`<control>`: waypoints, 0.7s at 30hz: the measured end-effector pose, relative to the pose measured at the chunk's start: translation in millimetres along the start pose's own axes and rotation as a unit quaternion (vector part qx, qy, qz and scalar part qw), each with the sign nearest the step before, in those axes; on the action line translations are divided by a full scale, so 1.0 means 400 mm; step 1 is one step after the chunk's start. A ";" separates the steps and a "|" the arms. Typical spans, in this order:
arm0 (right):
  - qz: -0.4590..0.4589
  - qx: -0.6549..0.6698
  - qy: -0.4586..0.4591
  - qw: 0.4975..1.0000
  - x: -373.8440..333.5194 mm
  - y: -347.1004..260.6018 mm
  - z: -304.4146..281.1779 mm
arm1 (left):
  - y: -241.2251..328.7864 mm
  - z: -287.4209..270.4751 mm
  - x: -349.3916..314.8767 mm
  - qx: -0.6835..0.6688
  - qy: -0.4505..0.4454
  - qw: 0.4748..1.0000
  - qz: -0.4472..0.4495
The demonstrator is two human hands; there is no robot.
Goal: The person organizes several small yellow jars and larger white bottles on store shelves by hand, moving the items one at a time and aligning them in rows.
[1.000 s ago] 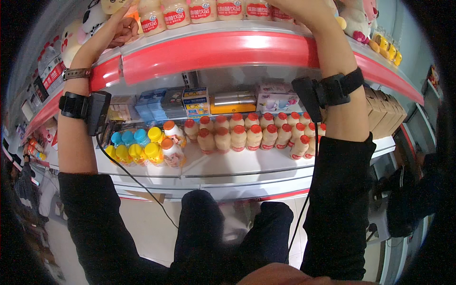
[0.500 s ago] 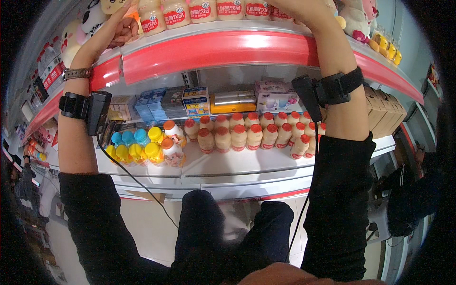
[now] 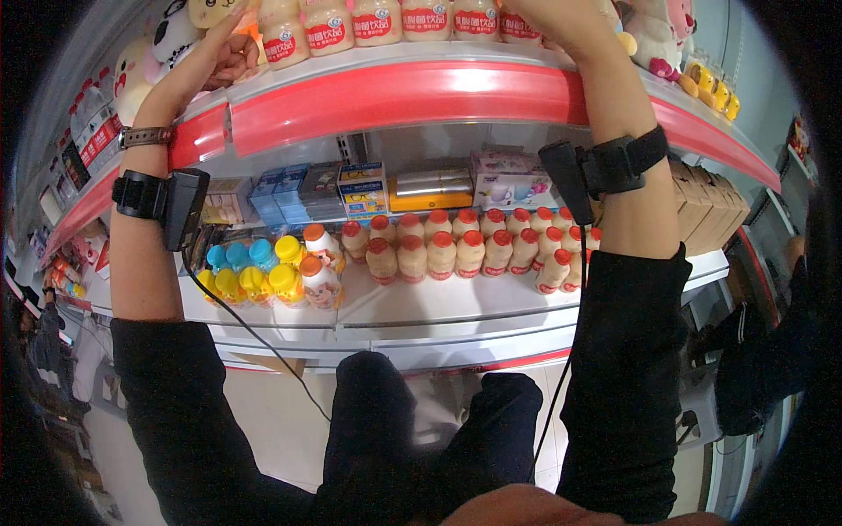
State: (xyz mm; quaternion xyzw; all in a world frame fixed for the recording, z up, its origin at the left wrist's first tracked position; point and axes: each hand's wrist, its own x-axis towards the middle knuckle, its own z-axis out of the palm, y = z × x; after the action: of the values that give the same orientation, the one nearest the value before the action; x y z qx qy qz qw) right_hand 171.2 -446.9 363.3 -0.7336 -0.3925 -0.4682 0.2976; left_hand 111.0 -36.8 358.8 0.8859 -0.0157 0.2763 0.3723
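Along the upper shelf (image 3: 412,95), with its red front strip, stands a row of cream-coloured drink bottles (image 3: 376,22) with red labels. My left hand (image 3: 230,58) is at the row's left end, beside the leftmost bottle (image 3: 283,44). Its lower fingers are loosely bent and one finger stretches upward; I see nothing held in it. My right hand (image 3: 548,19) reaches over the row's right end, close to a bottle (image 3: 520,29) there. The picture's top edge cuts off its fingers, so any grip is hidden.
Below, the lower shelf (image 3: 421,307) carries red-capped drink bottles (image 3: 441,254), yellow- and blue-capped bottles (image 3: 254,282) and small boxes (image 3: 362,187). Plush toys (image 3: 658,39) flank the upper row. Cables (image 3: 583,307) hang from both wrist devices. Cardboard boxes (image 3: 706,206) stand at right.
The upper bottles appear shifted very slightly right, and more of the label beside my right hand shows. My left hand has barely moved.
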 end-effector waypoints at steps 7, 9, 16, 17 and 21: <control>-0.018 -0.005 0.011 1.000 0.000 0.024 0.014 | -0.023 -0.003 0.000 0.064 0.040 0.993 0.088; -0.026 -0.015 0.013 0.999 -0.001 0.022 0.010 | -0.017 -0.006 0.003 0.041 0.013 0.998 0.053; -0.039 -0.006 -0.015 0.999 0.003 0.018 0.011 | -0.017 -0.012 0.006 0.005 -0.020 1.000 0.022; -0.041 -0.003 -0.018 0.999 0.002 0.018 0.006 | -0.017 -0.006 0.007 0.003 -0.021 0.999 0.024; -0.004 0.014 -0.033 0.999 -0.001 -0.001 0.018 | -0.028 -0.020 0.003 0.021 -0.004 1.000 0.010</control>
State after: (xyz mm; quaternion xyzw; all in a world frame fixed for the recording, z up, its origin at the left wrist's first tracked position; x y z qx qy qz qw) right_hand 174.0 -440.9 360.1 -0.7426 -0.4120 -0.4394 0.2928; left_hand 110.8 -23.1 356.4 0.8944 -0.0199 0.2766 0.3510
